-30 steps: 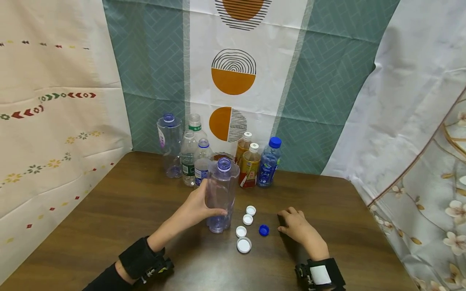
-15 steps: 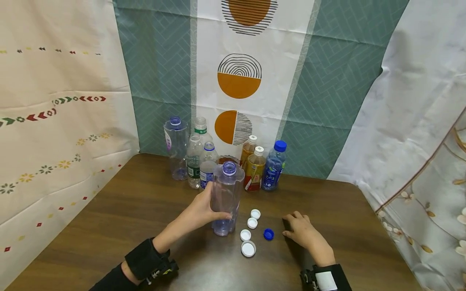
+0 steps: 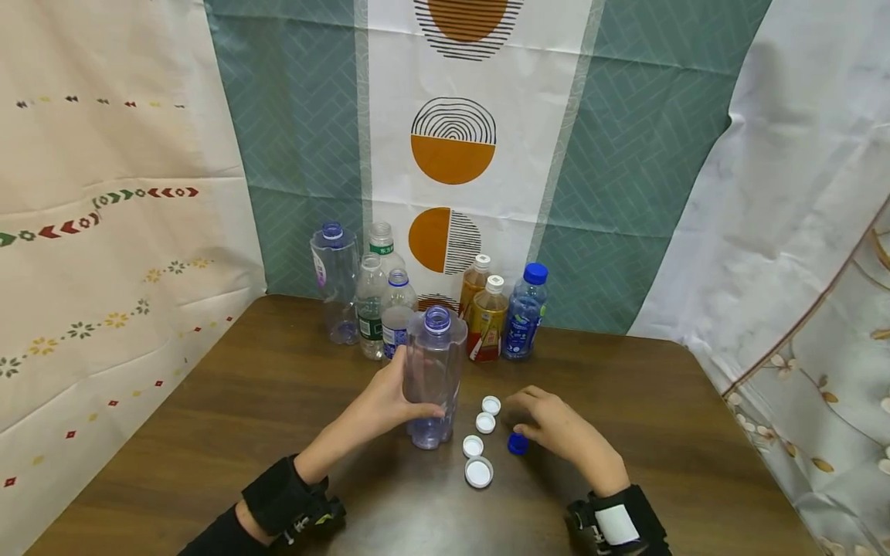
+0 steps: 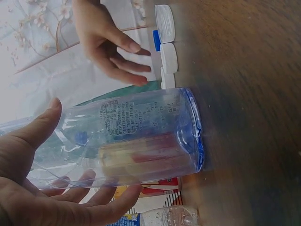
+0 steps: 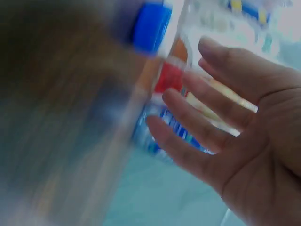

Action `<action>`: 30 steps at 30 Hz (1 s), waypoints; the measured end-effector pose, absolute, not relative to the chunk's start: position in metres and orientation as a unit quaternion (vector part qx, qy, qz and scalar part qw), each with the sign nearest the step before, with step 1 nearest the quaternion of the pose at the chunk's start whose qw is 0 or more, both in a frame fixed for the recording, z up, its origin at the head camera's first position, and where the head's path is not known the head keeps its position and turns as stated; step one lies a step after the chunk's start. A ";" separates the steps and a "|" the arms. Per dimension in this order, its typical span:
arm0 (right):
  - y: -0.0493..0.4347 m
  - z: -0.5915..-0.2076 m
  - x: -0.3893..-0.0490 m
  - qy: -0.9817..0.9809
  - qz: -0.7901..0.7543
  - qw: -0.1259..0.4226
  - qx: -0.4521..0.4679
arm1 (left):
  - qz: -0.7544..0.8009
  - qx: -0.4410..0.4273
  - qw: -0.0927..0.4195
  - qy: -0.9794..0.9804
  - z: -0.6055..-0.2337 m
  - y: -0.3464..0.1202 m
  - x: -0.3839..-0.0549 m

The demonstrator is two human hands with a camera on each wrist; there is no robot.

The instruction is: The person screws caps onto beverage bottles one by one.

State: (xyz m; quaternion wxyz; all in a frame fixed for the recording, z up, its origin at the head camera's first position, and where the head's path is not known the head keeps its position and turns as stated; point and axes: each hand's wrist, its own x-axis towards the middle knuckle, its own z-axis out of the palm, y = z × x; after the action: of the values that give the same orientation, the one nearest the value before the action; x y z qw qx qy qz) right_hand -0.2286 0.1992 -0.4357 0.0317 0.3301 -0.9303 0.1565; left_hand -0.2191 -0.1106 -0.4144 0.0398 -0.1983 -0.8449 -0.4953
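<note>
My left hand holds a large clear, bluish plastic bottle upright on the table, its fingers and thumb wrapped round the body. The bottle's neck is uncapped. In the left wrist view printed text shows on the bottle. My right hand is spread over the table, thumb close above a blue bottle cap. In the right wrist view that hand has its fingers apart with nothing between them, and the blue cap sits beyond the fingertips. Several white caps lie between the two hands.
Uncapped clear bottles stand in a group at the back left, behind the held bottle. Capped tea bottles and a capped blue bottle stand at the back middle. A patterned cloth hangs behind the wooden table.
My right hand has moved left from beside the blue cap to above it, its fingers spreading toward the white caps. My left hand keeps its grip on the bottle.
</note>
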 end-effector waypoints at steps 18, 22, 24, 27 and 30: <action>0.154 -0.439 -0.236 -0.895 0.037 0.005 0.444 | -0.498 -0.194 0.023 -0.845 -0.413 -0.110 -0.218; 0.153 -0.441 -0.239 -0.898 0.028 0.008 0.439 | -0.502 -0.191 0.023 -0.843 -0.413 -0.111 -0.218; 0.152 -0.441 -0.239 -0.900 0.022 0.006 0.435 | -0.502 -0.188 0.022 -0.844 -0.413 -0.111 -0.217; 0.152 -0.439 -0.240 -0.902 0.013 0.001 0.431 | -0.502 -0.185 0.023 -0.844 -0.413 -0.111 -0.217; 0.150 -0.437 -0.241 -0.903 0.005 -0.005 0.429 | -0.501 -0.187 0.025 -0.844 -0.414 -0.111 -0.218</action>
State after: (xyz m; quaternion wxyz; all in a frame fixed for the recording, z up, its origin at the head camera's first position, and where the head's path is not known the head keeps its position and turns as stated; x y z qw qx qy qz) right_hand -0.2406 0.1499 -0.4369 -0.0053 0.4288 -0.9034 0.0049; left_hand -0.2176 -0.1112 -0.4140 0.0248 -0.1875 -0.8443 -0.5013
